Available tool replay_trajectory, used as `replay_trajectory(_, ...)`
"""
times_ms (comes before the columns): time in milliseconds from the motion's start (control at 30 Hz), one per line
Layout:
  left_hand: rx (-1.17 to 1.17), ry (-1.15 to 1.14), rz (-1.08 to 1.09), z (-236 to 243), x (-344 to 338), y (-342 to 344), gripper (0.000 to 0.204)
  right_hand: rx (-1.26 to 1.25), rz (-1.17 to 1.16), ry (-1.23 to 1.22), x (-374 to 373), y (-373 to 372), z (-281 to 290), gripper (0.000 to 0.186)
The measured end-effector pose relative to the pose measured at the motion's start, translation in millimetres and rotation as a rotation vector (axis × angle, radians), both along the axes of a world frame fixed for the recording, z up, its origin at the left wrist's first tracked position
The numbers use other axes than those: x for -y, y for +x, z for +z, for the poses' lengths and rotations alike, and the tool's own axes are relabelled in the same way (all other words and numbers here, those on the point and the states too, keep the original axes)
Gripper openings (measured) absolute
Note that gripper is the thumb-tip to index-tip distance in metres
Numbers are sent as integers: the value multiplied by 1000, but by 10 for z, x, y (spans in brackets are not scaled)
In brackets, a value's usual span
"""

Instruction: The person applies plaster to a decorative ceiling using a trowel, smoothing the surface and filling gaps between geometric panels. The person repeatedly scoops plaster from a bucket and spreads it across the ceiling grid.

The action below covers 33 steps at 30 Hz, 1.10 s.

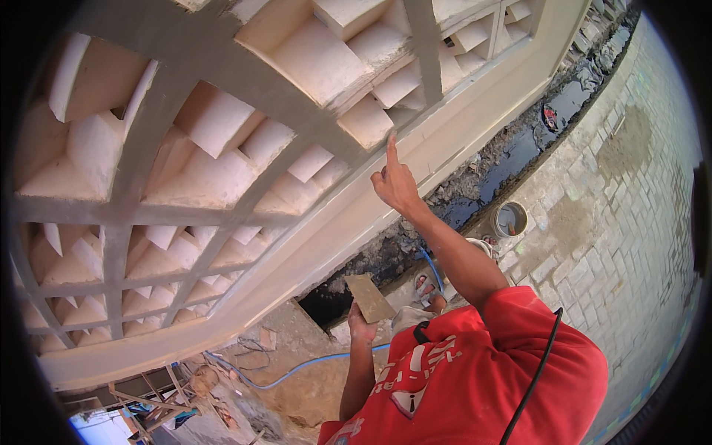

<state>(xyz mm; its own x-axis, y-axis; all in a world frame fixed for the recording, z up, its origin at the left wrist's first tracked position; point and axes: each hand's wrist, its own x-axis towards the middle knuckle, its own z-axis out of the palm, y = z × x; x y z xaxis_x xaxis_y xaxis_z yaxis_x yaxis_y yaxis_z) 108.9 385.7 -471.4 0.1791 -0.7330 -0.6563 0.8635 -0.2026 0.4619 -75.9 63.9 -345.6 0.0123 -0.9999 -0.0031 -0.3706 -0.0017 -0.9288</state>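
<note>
My right hand (397, 185) reaches up to the breeze-block wall (319, 55), its index finger stretched out and the other fingers curled in. That fingertip touches, or nearly touches, the lower edge of the grey cement band (348, 141) between the pale hollow blocks. Nothing shows in this hand. Lower down, at my waist, my left hand (361, 326) grips the edge of a flat grey-brown rectangular board (372, 298). The board is tilted over the dark ditch, and some of the gripping fingers are hidden behind it.
A smooth cream ledge (475, 122) runs under the blocks. Below it lies a ditch of dark water (489, 182) with rubble edges. A bucket (510, 219) stands on the paving (593, 230). A blue hose (304, 365) crosses the ground. Wooden framing (152, 404) stands at the lower left.
</note>
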Motion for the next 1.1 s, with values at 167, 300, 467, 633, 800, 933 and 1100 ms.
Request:
replay_trajectory(167, -11, -10, 6, -5, -70, 44, 34, -13, 128, 52, -180, 162, 0, 90)
replay_trajectory(300, -53, 12, 31, 60, -83, 50, 33, 59, 42, 56, -195, 112, 47, 89)
replay_trajectory(467, 13, 16, 35, 120, -70, 20, 33, 12, 67, 12, -207, 272, -20, 85)
replay_trajectory(633, -65, -14, 45, 43, -94, 111, 34, 266, -25, 71, -261, 209, -126, 83)
replay_trajectory(800, -53, -16, 43, 8, -139, 133, 33, 557, -154, 98, -83, 154, 16, 83)
replay_trajectory(933, -37, 4, 37, 18, -122, 129, 33, 664, -44, 207, -174, 426, 21, 86)
replay_trajectory(1100, -42, -18, 3, 44, -76, 138, 33, 806, 38, 178, -430, 446, -59, 90)
